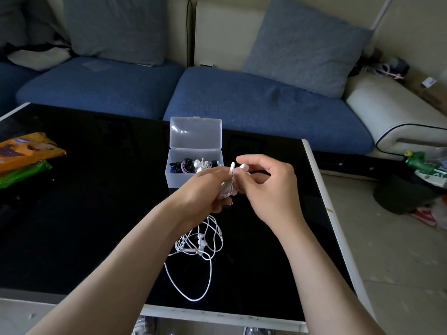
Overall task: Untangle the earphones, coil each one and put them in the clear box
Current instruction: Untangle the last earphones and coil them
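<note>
Both hands meet above the black table, just in front of the clear box (pixel 180 176). My left hand (pixel 202 192) grips a small bundle of white earphone cable (pixel 227 187). My right hand (pixel 268 187) pinches a white earbud at the top of that bundle. The box stands open with its lid up; dark coiled earphones and a white pair lie inside. A tangle of white earphones (pixel 200 245) lies on the table under my wrists, with one long loop of cable trailing toward the near edge.
The glossy black table (pixel 84 213) has a white rim. Orange and green packets (pixel 21 158) lie at its left edge. A blue sofa (pixel 242 102) with grey cushions stands behind. Clutter sits on the floor at the right.
</note>
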